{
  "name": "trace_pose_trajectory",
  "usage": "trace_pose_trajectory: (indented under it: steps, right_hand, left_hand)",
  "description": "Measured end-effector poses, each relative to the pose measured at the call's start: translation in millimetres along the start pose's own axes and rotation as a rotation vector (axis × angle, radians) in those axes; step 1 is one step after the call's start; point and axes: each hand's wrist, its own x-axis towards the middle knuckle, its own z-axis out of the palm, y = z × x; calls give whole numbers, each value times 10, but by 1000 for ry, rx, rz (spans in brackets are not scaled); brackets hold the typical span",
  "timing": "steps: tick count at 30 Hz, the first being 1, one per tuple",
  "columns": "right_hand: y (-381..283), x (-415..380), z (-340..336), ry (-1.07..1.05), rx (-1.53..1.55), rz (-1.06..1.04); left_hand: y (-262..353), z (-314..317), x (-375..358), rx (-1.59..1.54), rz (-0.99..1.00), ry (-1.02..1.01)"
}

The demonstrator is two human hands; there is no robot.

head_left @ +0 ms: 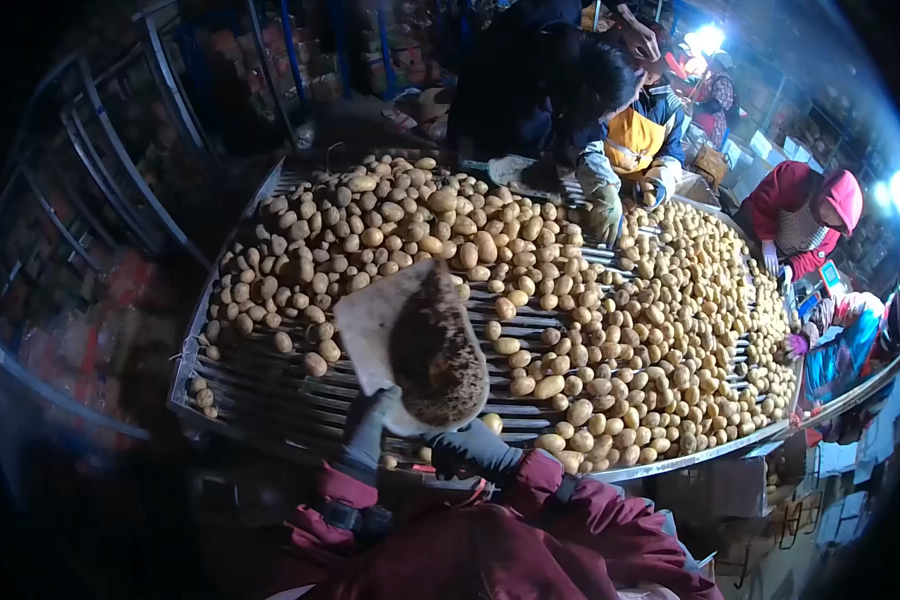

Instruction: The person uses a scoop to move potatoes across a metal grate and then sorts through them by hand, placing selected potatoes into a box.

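Observation:
A pale, scoop-like tub [365, 325], its inside smeared with dark soil, is tilted over the near side of a slatted sorting table. My left hand [372, 415], in a grey glove, grips its lower left edge. At the tub's bottom end is my right hand [475, 447], gloved too and bent at the rim; its fingertips are partly hidden. No potatoes show inside the tub. Loose potatoes [490, 250] lie on the metal bars beyond it and to the right.
Bare slats [280, 385] show at the left of the table, bounded by a metal rim [182, 375]. Across the table a person's gloved hand [604, 215] reaches among the potatoes. More people in red hoods [800, 215] work on the right. Metal railings [135, 165] stand at left.

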Motion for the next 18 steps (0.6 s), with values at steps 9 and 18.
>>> trace_pose_trajectory:
  steps: [9, 18]
  right_hand:
    - [1132, 909, -393, -7, -401, -361]
    - [-13, 175, -633, 652, 110, 122]
  left_hand:
    - [-546, -1949, 676, 479, 498, 54]
    - [485, -4679, 1106, 663, 316, 803]
